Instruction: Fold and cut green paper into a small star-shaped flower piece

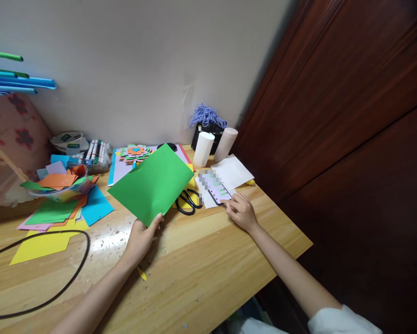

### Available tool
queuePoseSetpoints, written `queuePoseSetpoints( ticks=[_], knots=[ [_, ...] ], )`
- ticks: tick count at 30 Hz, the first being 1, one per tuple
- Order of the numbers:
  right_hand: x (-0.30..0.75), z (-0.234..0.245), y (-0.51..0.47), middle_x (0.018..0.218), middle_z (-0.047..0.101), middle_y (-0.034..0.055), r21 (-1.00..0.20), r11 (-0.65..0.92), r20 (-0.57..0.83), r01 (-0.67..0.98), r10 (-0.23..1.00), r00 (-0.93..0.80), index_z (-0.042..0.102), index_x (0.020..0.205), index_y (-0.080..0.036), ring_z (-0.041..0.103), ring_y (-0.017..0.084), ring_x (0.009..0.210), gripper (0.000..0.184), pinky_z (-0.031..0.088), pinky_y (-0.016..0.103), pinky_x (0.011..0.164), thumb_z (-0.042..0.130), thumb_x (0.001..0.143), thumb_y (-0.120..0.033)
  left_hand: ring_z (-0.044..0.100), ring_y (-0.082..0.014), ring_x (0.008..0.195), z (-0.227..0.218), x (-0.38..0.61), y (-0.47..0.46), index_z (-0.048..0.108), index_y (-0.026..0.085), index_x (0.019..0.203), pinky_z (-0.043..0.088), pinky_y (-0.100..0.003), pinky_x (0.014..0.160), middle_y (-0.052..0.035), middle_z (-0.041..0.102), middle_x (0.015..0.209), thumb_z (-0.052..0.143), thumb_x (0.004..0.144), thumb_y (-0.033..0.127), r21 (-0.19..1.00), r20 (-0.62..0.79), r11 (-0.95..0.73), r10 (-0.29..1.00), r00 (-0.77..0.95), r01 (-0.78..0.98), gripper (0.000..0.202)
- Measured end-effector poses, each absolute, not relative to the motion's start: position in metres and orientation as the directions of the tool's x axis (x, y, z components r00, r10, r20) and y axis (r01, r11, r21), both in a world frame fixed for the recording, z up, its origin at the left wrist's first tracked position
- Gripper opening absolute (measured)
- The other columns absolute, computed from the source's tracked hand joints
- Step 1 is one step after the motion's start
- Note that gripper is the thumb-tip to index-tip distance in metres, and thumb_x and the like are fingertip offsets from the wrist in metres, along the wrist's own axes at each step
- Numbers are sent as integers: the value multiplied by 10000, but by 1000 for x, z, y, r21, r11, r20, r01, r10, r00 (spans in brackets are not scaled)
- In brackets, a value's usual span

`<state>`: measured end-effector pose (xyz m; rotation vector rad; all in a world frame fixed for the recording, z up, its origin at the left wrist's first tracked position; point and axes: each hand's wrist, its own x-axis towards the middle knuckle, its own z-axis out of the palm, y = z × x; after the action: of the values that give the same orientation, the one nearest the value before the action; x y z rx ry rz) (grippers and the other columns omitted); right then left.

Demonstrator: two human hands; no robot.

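Note:
My left hand [143, 237] pinches the near corner of a green paper sheet [151, 183] and holds it lifted over the wooden table [208, 264]. My right hand [241, 211] rests at the near edge of a phone [219, 191] with a lit screen, its fingers bent and touching the phone. The phone lies on white paper sheets [232, 171]. Black scissors [186, 202] lie between my two hands, partly under the green sheet.
Coloured paper sheets and scraps [60, 204] pile at the left, with a clear bowl of scraps. Markers [95, 150], a layered paper flower [136, 153], two white rolls [203, 148] and purple yarn [207, 116] stand by the wall. A black cable [72, 273] loops across the table. A dark wooden panel [350, 116] stands at the right.

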<state>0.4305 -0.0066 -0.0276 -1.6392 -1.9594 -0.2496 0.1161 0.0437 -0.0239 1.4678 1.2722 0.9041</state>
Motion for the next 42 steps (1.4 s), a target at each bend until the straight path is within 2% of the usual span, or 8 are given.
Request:
queuePoseSetpoints(
  ticks=[12,20,28,35,42],
  knots=[
    [434,-34,-5,657,518,36,-200,182,537,963,842,-48,691,942,-204,496,182,690,293,412,305,677,444,795,-150,528,-150,525,-22,116,43,585,142,635,401,-240,512,-26,592,556,554,713,521,959,-37,-14,984,174,283,388],
    [431,-33,-6,678,605,47,-192,187,533,963,844,-57,690,924,-179,543,172,671,283,429,284,663,440,797,-140,539,-167,554,-21,116,44,595,137,644,414,-255,542,-43,601,576,544,706,548,952,-69,11,981,180,306,419],
    [430,-37,-3,625,646,25,-253,166,544,953,839,-2,698,888,-164,541,118,539,261,385,221,554,453,799,-149,502,-166,553,-18,116,42,582,143,650,395,-258,539,-22,561,564,520,711,563,931,-126,45,971,204,361,429],
    [428,-34,-2,528,589,8,-293,124,501,948,865,42,691,732,-161,481,101,464,273,326,219,516,435,823,-180,481,-167,556,-18,114,42,562,157,625,365,-255,526,-20,543,570,531,696,573,932,-159,84,969,190,352,423],
    [429,-34,-1,515,554,-9,-405,77,413,911,904,108,700,819,-170,451,95,456,268,322,202,505,436,830,-211,471,-166,574,-22,113,41,546,162,606,365,-257,553,-13,519,570,536,675,602,939,-203,148,967,152,311,445]
  ],
)
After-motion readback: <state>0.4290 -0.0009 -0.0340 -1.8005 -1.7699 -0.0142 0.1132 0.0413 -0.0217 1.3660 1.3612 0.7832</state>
